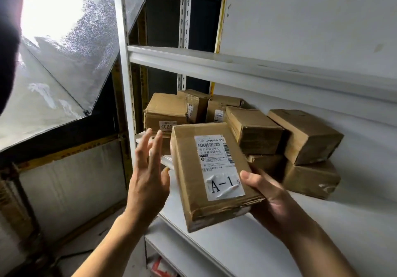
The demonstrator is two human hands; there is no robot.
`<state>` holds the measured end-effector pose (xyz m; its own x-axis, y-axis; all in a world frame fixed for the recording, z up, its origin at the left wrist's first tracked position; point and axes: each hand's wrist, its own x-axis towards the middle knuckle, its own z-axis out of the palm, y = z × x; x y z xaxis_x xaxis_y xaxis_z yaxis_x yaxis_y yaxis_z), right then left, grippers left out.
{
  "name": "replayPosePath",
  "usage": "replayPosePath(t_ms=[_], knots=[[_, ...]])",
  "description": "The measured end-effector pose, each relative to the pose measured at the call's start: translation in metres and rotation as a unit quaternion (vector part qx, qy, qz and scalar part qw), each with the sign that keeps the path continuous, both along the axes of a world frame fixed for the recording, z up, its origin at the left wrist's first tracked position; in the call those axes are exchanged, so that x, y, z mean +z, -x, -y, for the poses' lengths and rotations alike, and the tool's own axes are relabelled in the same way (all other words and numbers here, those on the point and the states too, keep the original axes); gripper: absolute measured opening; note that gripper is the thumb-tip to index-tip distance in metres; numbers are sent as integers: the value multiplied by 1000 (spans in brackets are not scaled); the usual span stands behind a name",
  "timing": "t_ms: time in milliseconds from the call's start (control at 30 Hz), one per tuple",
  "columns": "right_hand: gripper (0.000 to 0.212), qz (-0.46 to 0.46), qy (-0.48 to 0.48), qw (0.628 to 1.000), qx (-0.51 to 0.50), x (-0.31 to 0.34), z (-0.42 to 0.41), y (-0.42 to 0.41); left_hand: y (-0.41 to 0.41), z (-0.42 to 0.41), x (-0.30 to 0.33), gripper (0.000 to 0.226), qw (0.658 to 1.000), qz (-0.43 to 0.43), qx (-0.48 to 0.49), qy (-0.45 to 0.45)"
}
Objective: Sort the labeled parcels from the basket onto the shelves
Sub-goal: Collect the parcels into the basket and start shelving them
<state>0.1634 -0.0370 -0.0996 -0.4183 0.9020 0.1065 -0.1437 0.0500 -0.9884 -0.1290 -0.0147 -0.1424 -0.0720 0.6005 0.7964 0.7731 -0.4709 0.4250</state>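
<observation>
Right hand [277, 203] grips the parcel [212, 173] from below at its near right corner, thumb on top beside the "A-1" label [223, 185] — the parcel hangs tilted just above the shelf [322, 223], in front of the stacked boxes [300, 134]. Left hand [148, 173] is released, fingers straight and spread, just left of the parcel — whether it touches is unclear.

7 cardboard parcels [253, 126] stacked on shelf, mid-right of frame, plus 1 A-1 parcel [212, 173] in hand, centre. 2 hands [148, 177]. 2 shelf boards [236, 66] visible.
</observation>
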Motion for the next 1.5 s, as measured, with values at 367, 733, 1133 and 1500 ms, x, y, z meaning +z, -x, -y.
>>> replayPosePath(t_ms=[367, 733, 1133, 1500], knots=[[62, 30, -121, 964, -236, -40, 51, -27, -89, 51, -9, 76, 789, 300, -402, 355], [74, 9, 25, 921, -389, -115, 207, -125, -211, 83, -74, 66, 675, 164, -553, 459], [78, -102, 91, 713, -688, -197, 465, -157, -368, 258, -119, 58, 499, -35, -689, 524], [72, -186, 195, 542, -796, -287, 723, -112, -445, 503, -236, 61, 366, -257, -658, 605]])
